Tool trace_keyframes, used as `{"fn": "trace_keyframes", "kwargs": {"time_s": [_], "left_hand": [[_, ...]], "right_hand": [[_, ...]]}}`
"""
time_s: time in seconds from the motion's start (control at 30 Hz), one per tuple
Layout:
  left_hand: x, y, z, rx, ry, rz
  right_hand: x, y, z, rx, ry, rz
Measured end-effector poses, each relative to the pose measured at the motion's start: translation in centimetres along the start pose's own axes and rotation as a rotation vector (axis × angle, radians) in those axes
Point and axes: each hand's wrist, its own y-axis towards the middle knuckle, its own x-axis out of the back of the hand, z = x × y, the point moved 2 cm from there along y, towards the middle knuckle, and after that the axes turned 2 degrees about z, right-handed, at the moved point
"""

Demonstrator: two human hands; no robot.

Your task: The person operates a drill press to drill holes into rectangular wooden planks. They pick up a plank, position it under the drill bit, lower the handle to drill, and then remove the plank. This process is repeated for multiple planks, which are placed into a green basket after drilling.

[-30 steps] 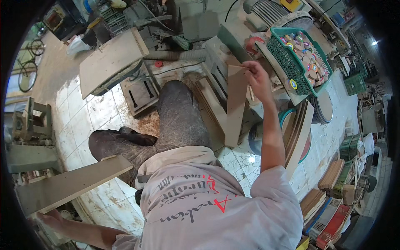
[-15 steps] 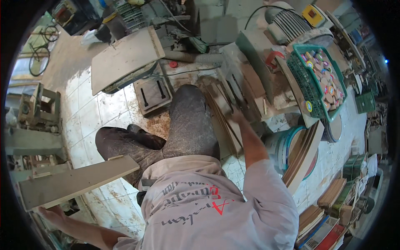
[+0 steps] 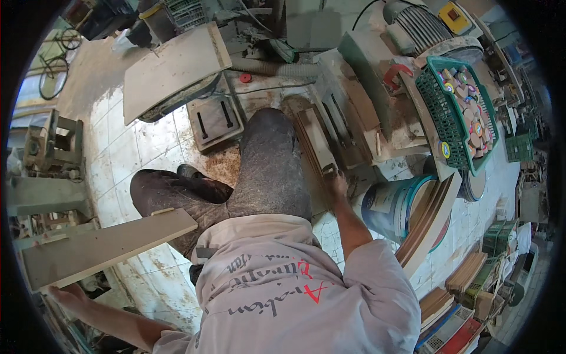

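Right hand (image 3: 337, 184) shifted to plank (image 3: 316, 140) end | left hand (image 3: 69, 295) touching board (image 3: 112, 243) | hands' grip: can't tell

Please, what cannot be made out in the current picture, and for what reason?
All in the head view:
Left hand: partly covered by the long board, so its grip is unclear.
Right hand: fingertips too small and dim to judge contact with the stacked boards.
Green basket: lower pieces hidden by upper pieces.
Bucket: top partly covered by planks.

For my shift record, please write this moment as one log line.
left hand: at long board's outer end | right hand: at near end of planks | green basket: holds small round pieces
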Motion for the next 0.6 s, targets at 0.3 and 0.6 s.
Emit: {"fn": "trace_keyframes", "kwargs": {"time_s": [0.3, 0.6], "left_hand": [[5.7, 2.4, 0.4, 0.012, -0.15, -0.035], [5.0, 1.3, 0.4, -0.001, -0.125, -0.129]], "right_hand": [[0.0, 2.1, 1.3, -0.009, -0.009, 0.056], [6.0, -1.2, 1.9, 0.382, 0.088, -0.01]]}}
